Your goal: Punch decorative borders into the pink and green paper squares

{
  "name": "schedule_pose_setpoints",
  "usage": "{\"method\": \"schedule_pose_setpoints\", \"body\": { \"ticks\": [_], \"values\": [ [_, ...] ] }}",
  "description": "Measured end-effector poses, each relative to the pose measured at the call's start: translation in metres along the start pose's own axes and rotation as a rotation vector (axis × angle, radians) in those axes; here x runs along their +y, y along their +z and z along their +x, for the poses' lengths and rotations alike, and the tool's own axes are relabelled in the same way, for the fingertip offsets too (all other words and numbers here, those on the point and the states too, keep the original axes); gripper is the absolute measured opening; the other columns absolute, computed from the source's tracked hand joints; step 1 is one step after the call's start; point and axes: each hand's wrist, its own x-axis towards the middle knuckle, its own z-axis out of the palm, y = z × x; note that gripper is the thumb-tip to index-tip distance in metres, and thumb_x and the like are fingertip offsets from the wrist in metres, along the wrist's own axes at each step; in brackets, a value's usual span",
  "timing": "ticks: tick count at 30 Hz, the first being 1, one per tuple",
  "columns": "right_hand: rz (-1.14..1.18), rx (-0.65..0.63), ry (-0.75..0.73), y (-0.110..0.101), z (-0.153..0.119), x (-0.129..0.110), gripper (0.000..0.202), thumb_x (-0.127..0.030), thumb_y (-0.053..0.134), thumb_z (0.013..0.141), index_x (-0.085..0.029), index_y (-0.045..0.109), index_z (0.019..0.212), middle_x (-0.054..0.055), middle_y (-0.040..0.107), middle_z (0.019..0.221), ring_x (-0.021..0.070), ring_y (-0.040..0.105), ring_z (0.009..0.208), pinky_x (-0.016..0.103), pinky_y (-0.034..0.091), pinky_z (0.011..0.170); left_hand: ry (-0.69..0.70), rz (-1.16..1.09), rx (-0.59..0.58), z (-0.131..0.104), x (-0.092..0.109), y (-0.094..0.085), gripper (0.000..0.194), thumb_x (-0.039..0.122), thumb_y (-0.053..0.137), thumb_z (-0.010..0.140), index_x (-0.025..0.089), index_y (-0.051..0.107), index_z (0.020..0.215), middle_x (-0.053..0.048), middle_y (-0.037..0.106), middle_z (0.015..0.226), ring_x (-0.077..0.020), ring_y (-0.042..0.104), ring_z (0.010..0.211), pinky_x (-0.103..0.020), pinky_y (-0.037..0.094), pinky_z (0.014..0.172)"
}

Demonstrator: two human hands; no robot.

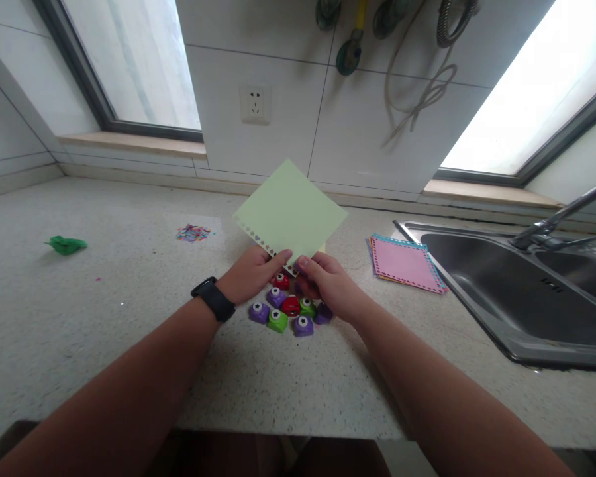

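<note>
A light green sheet of paper [292, 205] is held up, turned cornerwise, with a row of small punched shapes along its lower left edge. My left hand [253, 270] pinches that edge near the bottom corner. At the corner itself, my right hand [325, 281] is closed around a purple paper punch [298, 266], mostly hidden by the fingers, with the thumb on top. Just below both hands lie several small craft punches: a purple punch [304, 325], a green punch [277, 320] and a red punch [291, 306] among them.
A stack of coloured sheets with punched borders [402, 264] lies right, beside the steel sink [469, 285] and its faucet [541, 232]. Paper confetti [193, 232] and a crumpled green piece [66, 245] lie left. A socket [255, 105] and a cable [422, 99] are on the wall.
</note>
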Motion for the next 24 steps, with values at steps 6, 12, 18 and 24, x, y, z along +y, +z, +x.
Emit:
{"method": "schedule_pose_setpoints", "body": {
  "ticks": [6,12,18,24],
  "values": [
    [-0.008,0.014,-0.004,0.0004,0.0001,0.0004,0.036,-0.056,0.060,0.086,-0.023,0.049,0.077,-0.004,0.045,0.055,0.0106,0.038,0.047,0.027,0.027,0.045,-0.006,-0.021,-0.003,0.0003,-0.0013,0.0006,0.043,0.051,0.050,0.092,0.020,0.052,0.063,0.005,0.048,0.050,-0.0103,0.041,0.048,-0.023,0.032,0.048],
    [-0.010,0.017,-0.011,0.0000,0.0015,0.0027,0.035,-0.055,0.061,0.086,-0.023,0.050,0.077,-0.005,0.045,0.052,0.0102,0.036,0.046,0.026,0.025,0.044,-0.001,-0.039,-0.013,0.0005,-0.0023,0.0009,0.038,0.048,0.051,0.093,0.019,0.057,0.069,0.005,0.051,0.052,-0.0104,0.045,0.049,-0.023,0.036,0.050],
    [0.004,0.004,-0.041,0.0001,0.0001,0.0014,0.032,-0.051,0.061,0.088,-0.022,0.051,0.078,-0.005,0.046,0.054,0.0095,0.037,0.046,0.026,0.025,0.045,-0.013,-0.059,-0.011,0.0000,-0.0021,0.0011,0.038,0.048,0.052,0.093,0.018,0.057,0.069,0.006,0.050,0.052,-0.0101,0.044,0.049,-0.023,0.037,0.050],
    [-0.002,-0.002,-0.043,-0.0001,0.0019,0.0011,0.035,-0.055,0.060,0.087,-0.022,0.052,0.080,-0.006,0.044,0.054,0.0096,0.037,0.046,0.025,0.026,0.045,-0.008,-0.061,0.009,-0.0004,-0.0020,0.0011,0.044,0.049,0.051,0.093,0.019,0.049,0.061,0.005,0.049,0.052,-0.0097,0.046,0.050,-0.023,0.037,0.052]
  ]
}}
